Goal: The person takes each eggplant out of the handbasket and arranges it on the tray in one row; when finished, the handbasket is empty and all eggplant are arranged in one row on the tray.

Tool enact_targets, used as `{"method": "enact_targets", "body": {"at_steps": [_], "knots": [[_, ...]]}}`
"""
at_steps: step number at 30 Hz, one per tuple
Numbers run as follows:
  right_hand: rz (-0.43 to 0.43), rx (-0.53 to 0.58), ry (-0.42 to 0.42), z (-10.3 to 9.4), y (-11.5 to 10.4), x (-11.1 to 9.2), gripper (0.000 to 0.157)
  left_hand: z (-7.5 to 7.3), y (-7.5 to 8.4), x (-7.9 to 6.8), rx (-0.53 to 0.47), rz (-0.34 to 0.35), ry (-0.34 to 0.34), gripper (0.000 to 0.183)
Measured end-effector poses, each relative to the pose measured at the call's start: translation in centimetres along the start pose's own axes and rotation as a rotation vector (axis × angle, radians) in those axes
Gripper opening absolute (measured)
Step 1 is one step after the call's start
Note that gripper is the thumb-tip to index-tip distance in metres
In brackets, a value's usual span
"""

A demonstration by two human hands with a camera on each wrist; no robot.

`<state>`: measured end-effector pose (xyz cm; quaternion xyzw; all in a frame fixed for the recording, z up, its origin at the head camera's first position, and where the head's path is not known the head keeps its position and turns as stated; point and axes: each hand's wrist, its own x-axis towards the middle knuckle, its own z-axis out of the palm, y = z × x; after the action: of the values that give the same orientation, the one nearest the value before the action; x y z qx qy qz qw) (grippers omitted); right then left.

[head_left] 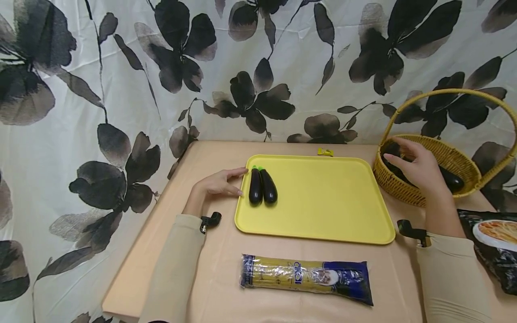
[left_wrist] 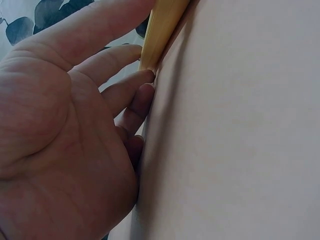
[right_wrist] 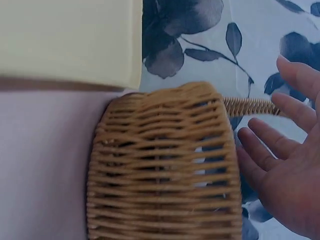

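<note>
- While left hand sits with fingers extended at the left edge of the yellow tray, right hand is over the wicker basket, fingers spread, fairly straight.
- Dark eggplants in basket: below and beside right fingers; can't tell if touching.
- Eggplant pair on tray: just past left fingertips, side by side, green tops up-frame.
- Blue-and-gold pack: between both hands' fingers sideways, nearer the wearer.
</note>
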<state>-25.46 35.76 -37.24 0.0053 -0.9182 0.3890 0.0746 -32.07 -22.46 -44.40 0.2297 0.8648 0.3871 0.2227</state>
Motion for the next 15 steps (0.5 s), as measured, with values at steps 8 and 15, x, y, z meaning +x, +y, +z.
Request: {"method": "enact_targets", "body": {"at_steps": [8,15], "knots": [[0.162,0.085,0.022,-0.3,1.6,0.3,0.08,-0.1,0.0,0.1,-0.01,-0.004,-0.006,0.098],[0.196,0.099,0.008,0.3,2.6,1.0,0.082,-0.2,0.2,0.0,-0.009,-0.013,-0.002,0.098]]}}
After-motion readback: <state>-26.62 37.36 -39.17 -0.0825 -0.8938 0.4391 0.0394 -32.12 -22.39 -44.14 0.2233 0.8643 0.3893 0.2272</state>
